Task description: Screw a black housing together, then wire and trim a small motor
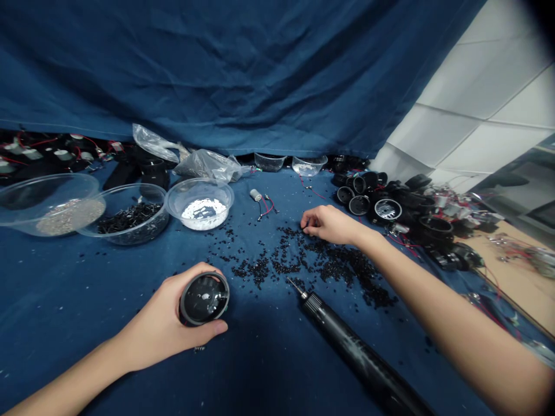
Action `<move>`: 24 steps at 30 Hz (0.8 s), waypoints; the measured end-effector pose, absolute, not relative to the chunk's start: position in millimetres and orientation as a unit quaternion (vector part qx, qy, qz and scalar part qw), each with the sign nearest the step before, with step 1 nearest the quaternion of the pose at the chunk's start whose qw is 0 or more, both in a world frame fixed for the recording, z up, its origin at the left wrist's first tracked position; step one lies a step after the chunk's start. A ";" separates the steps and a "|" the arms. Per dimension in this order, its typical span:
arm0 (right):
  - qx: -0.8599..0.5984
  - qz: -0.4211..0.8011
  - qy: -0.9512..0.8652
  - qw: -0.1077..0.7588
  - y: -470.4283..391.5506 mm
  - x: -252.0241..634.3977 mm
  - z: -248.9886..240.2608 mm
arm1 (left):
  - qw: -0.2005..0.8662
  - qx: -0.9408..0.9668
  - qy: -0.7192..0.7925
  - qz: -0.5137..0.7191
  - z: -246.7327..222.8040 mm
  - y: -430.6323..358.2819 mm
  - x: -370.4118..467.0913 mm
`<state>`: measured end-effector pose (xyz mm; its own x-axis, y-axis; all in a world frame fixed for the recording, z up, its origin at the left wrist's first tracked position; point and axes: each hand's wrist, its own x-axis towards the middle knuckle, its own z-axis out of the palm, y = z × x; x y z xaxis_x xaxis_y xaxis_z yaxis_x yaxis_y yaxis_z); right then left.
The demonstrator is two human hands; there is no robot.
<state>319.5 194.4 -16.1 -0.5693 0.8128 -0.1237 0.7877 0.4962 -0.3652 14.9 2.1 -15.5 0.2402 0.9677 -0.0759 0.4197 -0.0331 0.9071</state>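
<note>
My left hand (167, 323) is wrapped round a black round plastic housing (205, 297), its open side facing up towards me. Inside it I see a shiny dark floor with a small pale spot in the middle. My right hand (327, 224) is at the far edge of a spread of tiny black screws (342, 263), fingers curled and tips pinched together. Whatever is between those fingertips is too small to make out. A black electric screwdriver (347, 338) lies between my arms, its thin bit pointing away from me at the screws.
Clear plastic bowls hold small white parts (203, 214), black strips (130, 218) and pale bits (69, 216). A small motor with wires (255, 195) lies behind the screws. More black housings (388, 209) are heaped at the right. Plastic bags (208, 166) sit before the blue curtain (225, 75).
</note>
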 end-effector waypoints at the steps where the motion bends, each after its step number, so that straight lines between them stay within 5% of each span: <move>1: -0.463 0.195 -0.864 0.032 194.3 318.0 -16.2 | 0.450 0.648 0.533 0.306 -15.2 1.9 14.9; 9: -0.471 0.277 -0.835 0.064 197.6 311.3 -15.8 | 0.453 0.640 0.538 0.309 -14.7 0.7 15.6; 20: -0.441 0.570 -0.609 0.332 187.4 327.2 19.9 | 0.442 0.648 0.536 0.310 -15.5 0.1 15.2; 24: -0.456 0.641 -0.512 0.345 171.3 325.2 -7.9 | 0.450 0.648 0.530 0.311 -14.9 -0.8 16.8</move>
